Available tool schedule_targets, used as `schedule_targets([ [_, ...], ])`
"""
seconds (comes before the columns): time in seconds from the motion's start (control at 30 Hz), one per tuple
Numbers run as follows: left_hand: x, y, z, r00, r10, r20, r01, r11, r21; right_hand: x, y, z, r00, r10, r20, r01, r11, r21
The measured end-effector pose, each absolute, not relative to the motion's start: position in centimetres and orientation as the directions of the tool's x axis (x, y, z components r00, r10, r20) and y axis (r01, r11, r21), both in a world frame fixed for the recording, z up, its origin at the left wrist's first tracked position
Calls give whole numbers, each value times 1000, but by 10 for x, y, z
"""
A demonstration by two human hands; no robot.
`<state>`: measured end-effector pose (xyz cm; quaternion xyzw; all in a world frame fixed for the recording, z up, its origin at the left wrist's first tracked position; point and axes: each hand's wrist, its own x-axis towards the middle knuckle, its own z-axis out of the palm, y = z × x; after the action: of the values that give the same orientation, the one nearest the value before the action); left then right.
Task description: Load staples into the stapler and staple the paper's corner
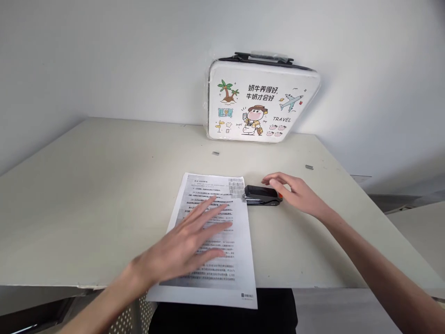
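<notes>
My left hand (194,236) lies with spread fingers over a printed sheet of paper (239,260), which may be the top of a stack. The sheet's lower edge juts past the table's front edge. At the sheet's upper right edge sits a black stapler (262,195), its front end against or over the paper; which one I cannot tell. My right hand (292,192) is at the stapler's rear end, thumb apart from the stretched fingers, which reach along its far side. Whether it touches the stapler is unclear.
A white case (264,104) with cartoon prints and a black handle leans against the wall at the back of the table (104,199). Two small staple strips lie apart, one (216,153) before the case, another (309,167) farther right. A dark seat (222,320) shows below the front edge.
</notes>
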<state>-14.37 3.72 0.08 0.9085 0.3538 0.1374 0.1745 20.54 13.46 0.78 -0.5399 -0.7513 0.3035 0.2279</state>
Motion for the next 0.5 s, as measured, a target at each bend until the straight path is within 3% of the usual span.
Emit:
schedule_targets([
  [0.23, -129, 116, -8, 817, 565, 116, 468, -767, 439, 156, 156, 17, -272, 962, -9, 755, 208, -622],
  [0.5, -117, 123, -25, 857, 502, 118, 395, -785, 477, 131, 154, 11, -290, 953, -87, 793, 188, -580],
])
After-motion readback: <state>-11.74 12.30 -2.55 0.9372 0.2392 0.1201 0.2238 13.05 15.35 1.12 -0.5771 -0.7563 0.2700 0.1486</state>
